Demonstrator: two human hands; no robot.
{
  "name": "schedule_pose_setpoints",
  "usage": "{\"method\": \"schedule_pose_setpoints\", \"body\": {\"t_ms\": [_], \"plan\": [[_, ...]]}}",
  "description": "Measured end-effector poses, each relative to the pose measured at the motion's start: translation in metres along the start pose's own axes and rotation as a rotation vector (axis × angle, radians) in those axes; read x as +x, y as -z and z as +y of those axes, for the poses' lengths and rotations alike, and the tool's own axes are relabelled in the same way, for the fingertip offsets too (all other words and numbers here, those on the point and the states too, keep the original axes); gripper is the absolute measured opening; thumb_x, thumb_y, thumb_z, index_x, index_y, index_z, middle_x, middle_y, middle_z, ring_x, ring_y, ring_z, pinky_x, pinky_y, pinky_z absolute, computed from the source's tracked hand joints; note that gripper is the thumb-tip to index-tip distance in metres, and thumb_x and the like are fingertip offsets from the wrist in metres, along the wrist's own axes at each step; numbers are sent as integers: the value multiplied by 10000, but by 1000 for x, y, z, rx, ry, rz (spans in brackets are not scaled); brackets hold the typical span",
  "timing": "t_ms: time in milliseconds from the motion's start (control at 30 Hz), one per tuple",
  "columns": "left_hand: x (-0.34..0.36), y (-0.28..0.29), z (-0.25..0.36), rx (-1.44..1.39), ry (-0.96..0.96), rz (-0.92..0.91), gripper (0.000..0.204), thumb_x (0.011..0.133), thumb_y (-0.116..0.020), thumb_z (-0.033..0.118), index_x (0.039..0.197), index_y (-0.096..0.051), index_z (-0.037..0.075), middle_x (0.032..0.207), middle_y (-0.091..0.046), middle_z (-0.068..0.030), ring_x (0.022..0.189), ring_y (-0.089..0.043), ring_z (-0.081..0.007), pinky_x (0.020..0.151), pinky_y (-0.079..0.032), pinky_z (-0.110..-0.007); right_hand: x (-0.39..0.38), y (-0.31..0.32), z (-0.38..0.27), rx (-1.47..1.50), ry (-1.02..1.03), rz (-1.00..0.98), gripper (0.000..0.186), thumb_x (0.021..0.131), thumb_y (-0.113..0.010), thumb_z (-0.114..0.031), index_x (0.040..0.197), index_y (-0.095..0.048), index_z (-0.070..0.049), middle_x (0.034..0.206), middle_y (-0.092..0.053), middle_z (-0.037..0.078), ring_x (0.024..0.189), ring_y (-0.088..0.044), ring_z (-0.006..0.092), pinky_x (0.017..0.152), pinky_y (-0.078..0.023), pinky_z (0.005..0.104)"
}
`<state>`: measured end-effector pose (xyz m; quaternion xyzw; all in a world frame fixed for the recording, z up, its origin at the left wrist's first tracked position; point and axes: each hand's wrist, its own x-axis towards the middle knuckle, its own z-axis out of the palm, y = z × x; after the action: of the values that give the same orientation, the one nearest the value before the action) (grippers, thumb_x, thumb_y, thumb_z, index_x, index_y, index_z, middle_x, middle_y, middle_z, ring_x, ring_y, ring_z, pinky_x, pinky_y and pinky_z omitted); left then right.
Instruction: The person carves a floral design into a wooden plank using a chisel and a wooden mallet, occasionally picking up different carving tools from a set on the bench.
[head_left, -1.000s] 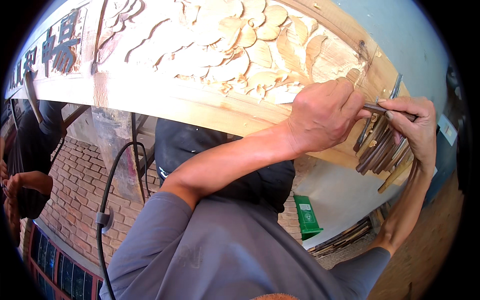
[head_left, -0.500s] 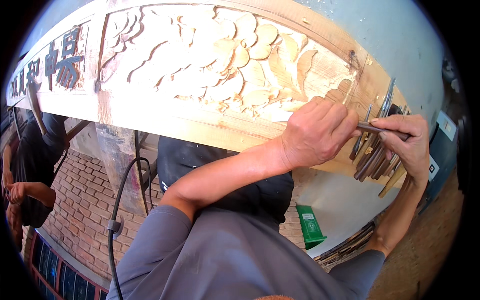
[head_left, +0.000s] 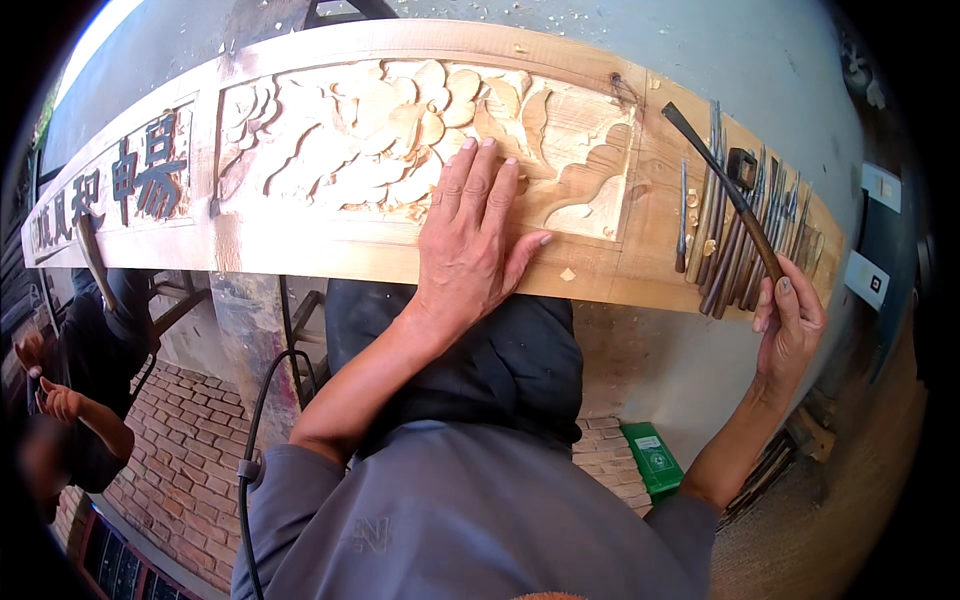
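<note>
One chisel (head_left: 741, 205) in right hand (head_left: 789, 325), one carved panel (head_left: 330, 238)

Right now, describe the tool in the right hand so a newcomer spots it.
Find the long carved panel, then the tools at its right end. The chisel slants across them, brown handle in the right hand; only it is held, flared dark tip pointing up-left.

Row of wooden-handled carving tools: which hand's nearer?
Right. The right hand, gripping a long brown chisel, is just lower right of the tool row; the left hand lies on the pale carved wooden panel, farther left.
</note>
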<state>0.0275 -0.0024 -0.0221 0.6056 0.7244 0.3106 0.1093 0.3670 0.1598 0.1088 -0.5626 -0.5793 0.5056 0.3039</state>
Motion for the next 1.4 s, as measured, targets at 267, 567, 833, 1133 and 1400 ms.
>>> {"method": "schedule_pose_setpoints", "body": {"t_ms": [267,567,833,1133,1400], "plan": [[-93,-3,92,-685,-615,-824,367,1028,-716,332,1197,-698,6,966,-724,-102,848,-739,-299,738,-619,-423,-42,5,7,107,-62,-22,320,1059,-708,-125,1307,-724,78,843,-725,112,566,-579,109,507,-451,230],[-17,-28,90,-443,-690,-31,360,872,-749,177,1193,-713,17,1127,-708,-126,966,-727,-253,810,-616,-338,-40,6,7,-153,-95,-209,235,1022,-730,-77,1210,-786,53,824,-736,92,612,-656,130,549,-463,250],[38,-62,74,-221,-693,65,495,928,-632,202,1393,-643,32,1292,-654,-124,1161,-657,-275,1049,-532,-440,14,-5,11,-189,-111,-314,233,978,-724,10,1197,-795,48,809,-749,87,608,-671,119,541,-468,226],[71,-79,76,-207,-530,116,483,931,-697,262,1358,-646,42,1140,-622,-69,958,-614,-209,784,-513,-360,63,-13,1,-303,-62,-481,239,935,-730,66,1157,-812,35,782,-740,86,602,-675,112,509,-476,229],[80,-88,69,-301,-381,-76,481,959,-727,315,1348,-609,59,954,-534,-38,874,-598,-202,703,-502,-338,93,-23,-8,-365,18,-592,231,916,-737,83,1132,-812,54,822,-742,95,619,-667,111,548,-500,234]]}}
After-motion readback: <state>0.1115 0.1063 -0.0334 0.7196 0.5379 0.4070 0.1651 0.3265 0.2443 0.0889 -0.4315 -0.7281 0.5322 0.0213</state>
